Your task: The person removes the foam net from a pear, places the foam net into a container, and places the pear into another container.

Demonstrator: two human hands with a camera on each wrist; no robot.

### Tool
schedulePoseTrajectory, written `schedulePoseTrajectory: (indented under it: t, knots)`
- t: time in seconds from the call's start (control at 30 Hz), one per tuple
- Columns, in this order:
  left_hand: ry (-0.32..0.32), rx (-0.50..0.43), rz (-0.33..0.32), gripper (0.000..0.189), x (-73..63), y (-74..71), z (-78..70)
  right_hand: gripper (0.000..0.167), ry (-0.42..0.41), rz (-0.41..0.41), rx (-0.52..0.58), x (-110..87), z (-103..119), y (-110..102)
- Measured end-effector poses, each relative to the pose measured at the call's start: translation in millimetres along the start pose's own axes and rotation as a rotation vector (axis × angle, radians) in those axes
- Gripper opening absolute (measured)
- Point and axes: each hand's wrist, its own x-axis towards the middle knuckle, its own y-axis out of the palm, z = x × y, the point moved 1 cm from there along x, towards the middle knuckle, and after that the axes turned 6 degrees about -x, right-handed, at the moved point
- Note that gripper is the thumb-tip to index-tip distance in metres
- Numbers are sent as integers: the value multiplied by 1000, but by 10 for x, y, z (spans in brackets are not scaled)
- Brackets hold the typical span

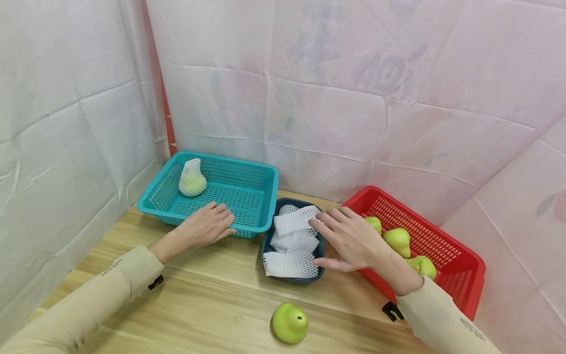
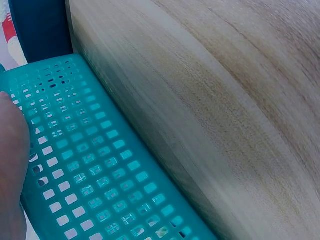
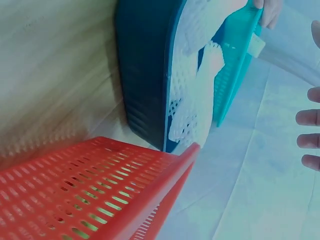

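Observation:
My left hand [image 1: 207, 225] lies over the near rim of a teal basket [image 1: 239, 196], fingers loosely extended. A pear in a white foam net [image 1: 192, 179] sits in that basket's far left corner. In the head view my right hand [image 1: 351, 238] overlaps the right side of a dark blue basket [image 1: 267, 246], its fingers [image 3: 309, 118] spread and holding nothing. White foam nets [image 1: 292, 265] fill the blue basket. A bare green pear [image 1: 289, 323] stands on the wooden table [image 1: 212, 300], nearer to me.
A red basket [image 1: 464, 260] stands at an angle on the right, holding several green pears [image 1: 397, 241], partly hidden by my right hand and forearm. Pale printed sheets [image 1: 318, 98] hang behind the baskets and along both sides.

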Motion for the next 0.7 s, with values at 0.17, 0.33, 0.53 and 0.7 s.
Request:
schedulePoseTrajectory:
  t: [0.17,0.33,0.53,0.7]
  knots:
    - [2,3,-6,56,0,-1,-2,88,6,-25,7,-91,119,-66]
    - [1,0,-12,58,-4,0,-6,90,0,-89,12,-178,273,-78]
    - [0,0,-14,57,-5,-8,-10,93,4,-143,32,-263,507,-33]
    - [-3,-6,-5,51,-2,-10,-9,95,27,-165,43,-320,730,-11]
